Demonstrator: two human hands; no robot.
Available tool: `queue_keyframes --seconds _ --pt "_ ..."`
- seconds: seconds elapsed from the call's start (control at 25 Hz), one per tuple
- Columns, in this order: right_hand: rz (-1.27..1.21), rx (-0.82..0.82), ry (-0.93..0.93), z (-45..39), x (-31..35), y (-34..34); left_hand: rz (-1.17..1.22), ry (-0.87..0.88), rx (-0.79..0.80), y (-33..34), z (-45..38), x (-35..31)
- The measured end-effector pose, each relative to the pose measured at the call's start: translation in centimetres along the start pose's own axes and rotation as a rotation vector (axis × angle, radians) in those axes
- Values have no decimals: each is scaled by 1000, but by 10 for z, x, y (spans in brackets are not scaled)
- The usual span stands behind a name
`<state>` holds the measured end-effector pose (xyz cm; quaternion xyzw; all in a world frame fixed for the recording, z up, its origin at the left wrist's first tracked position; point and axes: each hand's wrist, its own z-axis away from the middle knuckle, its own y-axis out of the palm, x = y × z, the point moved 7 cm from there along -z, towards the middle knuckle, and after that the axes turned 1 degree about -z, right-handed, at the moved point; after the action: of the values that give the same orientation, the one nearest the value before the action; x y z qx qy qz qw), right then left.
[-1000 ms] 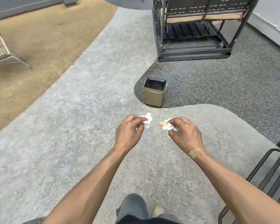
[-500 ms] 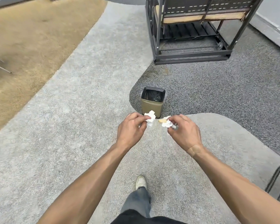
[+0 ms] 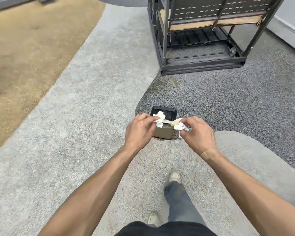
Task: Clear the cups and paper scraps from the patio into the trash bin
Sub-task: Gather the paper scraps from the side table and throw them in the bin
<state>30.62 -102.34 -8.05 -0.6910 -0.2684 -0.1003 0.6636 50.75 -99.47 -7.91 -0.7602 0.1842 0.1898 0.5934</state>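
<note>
The trash bin point(image 3: 163, 132) stands on the floor directly ahead of both hands: the left hand point(image 3: 140, 132), grip pinched on a white paper scrap point(image 3: 159, 118), appears over its open mouth — the right hand point(image 3: 198, 133), clamped on crumpled paper scraps point(image 3: 179, 125), sits just right of its rim — so the left looks nearer to release.

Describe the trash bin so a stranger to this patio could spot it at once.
Start at the dark metal bench at the far end of the patio. Come toward the person across the dark gravel to where it meets the pale paving. The bin stands there: small, square, tan-sided, with a black liner, partly hidden behind the left hand and right hand, each holding paper.
</note>
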Motion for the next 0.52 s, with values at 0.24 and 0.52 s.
queue_keyframes --seconds 0.24,0.52 --pt "-21 37 -47 -113 -19 17 -62 -24 4 25 -103 20" --pt "-11 75 -101 -243 -39 10 -60 -61 -14 35 -229 13"
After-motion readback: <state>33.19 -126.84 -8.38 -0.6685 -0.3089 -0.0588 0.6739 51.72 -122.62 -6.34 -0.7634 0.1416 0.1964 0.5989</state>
